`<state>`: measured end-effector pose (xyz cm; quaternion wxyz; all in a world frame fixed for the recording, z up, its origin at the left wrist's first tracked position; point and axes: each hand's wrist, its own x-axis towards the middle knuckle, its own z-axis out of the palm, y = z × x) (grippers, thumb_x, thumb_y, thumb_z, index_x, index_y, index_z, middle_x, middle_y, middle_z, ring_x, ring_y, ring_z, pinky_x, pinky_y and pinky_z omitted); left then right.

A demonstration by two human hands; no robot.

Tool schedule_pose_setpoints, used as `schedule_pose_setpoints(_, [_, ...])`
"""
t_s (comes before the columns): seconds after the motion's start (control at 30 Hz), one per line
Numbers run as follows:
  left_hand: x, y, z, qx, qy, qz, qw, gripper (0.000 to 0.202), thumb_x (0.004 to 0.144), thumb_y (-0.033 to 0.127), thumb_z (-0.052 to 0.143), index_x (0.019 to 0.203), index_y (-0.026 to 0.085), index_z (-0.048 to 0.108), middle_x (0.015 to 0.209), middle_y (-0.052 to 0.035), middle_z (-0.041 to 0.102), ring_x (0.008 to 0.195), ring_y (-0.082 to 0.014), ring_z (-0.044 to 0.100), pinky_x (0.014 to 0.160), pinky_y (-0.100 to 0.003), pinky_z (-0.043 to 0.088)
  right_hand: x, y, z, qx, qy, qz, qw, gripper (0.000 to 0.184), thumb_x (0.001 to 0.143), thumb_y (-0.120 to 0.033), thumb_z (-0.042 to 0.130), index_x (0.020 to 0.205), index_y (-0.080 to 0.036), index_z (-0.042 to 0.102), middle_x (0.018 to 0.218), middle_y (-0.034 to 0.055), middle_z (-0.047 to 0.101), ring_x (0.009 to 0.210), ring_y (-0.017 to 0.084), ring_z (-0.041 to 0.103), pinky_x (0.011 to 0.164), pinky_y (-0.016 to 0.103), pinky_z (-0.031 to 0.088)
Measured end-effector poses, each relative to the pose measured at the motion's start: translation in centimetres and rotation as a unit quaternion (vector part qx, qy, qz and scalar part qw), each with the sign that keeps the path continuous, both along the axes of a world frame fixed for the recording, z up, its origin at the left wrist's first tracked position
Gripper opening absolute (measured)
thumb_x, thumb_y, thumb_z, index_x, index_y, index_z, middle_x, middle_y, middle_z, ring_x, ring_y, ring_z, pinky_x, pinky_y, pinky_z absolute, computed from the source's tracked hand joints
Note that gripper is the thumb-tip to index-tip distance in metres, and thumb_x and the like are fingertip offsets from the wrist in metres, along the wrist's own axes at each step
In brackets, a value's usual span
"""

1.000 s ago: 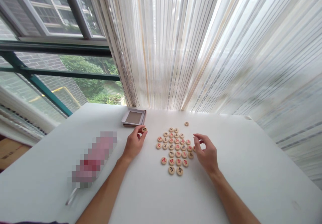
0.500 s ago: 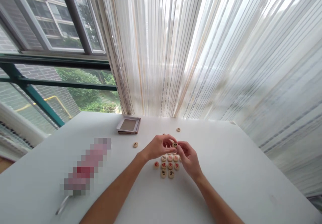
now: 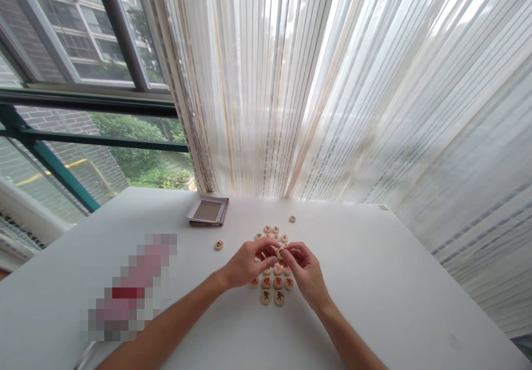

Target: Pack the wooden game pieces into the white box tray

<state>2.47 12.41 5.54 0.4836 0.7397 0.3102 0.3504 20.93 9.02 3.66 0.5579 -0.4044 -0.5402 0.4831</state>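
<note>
Between my two hands is a round wooden Chinese chess piece with a dark character on its face. My right hand pinches it from the right with thumb and fingertips. From the left, the thumb and forefinger of my left hand curve around the same piece, at its edge. Below lie rows of similar pieces, partly hidden by my hands. A red-marked piece sits in a near row, and a black-marked piece in the nearest one. Beyond my fingers, more pieces form the far end of the group.
One loose piece lies left of the group, another at the back. A shallow open box rests near the white table's back edge. Left of my forearm is a blurred-out pinkish object. Striped curtains hang behind.
Both hands have shifted slightly left and nearer with the piece between them, uncovering far pieces of the group. The whole view has also moved a little.
</note>
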Motion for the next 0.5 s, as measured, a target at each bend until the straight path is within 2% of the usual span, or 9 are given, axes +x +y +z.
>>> schedule_pose_setpoints(0.13, [-1.4,-3.0,-1.7,-0.019,-0.028,0.05,0.998,0.031,0.092,0.031,0.064,0.119,0.017,0.062,0.095,-0.0071,0.072,0.082,-0.0174,0.07,0.076,-0.03,0.056,-1.2,-1.3,-0.3,-0.012,-0.012,0.049,0.999,0.017,0.091,-0.038,0.066,0.095,-0.022,0.065,0.087,0.0047,0.071,0.079,0.021,0.069,0.074,0.034,0.057])
schedule_pose_setpoints(0.23, [-2.2,-4.4,-2.7,-0.031,-0.035,0.08,0.996,0.03,0.092,0.032,0.064,0.118,0.017,0.062,0.1,-0.0075,0.071,0.084,-0.0179,0.07,0.078,-0.03,0.057,-1.7,-2.1,-0.3,-0.001,-0.041,0.079,0.996,0.014,0.092,-0.035,0.065,0.099,-0.023,0.066,0.092,0.0055,0.07,0.084,0.022,0.07,0.077,0.034,0.058])
schedule_pose_setpoints(0.37, [-2.8,-5.0,-3.5,-0.043,-0.038,0.091,0.994,0.031,0.091,0.032,0.065,0.118,0.017,0.061,0.102,-0.0078,0.07,0.085,-0.0178,0.069,0.079,-0.031,0.057,-2.0,-2.5,-0.2,0.019,-0.087,0.102,0.991,0.017,0.091,-0.029,0.065,0.106,-0.022,0.065,0.098,0.0061,0.07,0.086,0.02,0.069,0.077,0.031,0.057])
schedule_pose_setpoints(0.5, [-3.1,-5.0,-3.7,-0.027,-0.03,0.092,0.995,0.031,0.092,0.03,0.063,0.12,0.017,0.061,0.107,-0.0085,0.069,0.086,-0.0171,0.067,0.08,-0.03,0.057,-1.9,-2.4,-0.4,0.013,-0.095,0.108,0.99,0.016,0.091,-0.027,0.066,0.106,-0.021,0.064,0.098,0.0059,0.07,0.085,0.018,0.068,0.078,0.03,0.057])
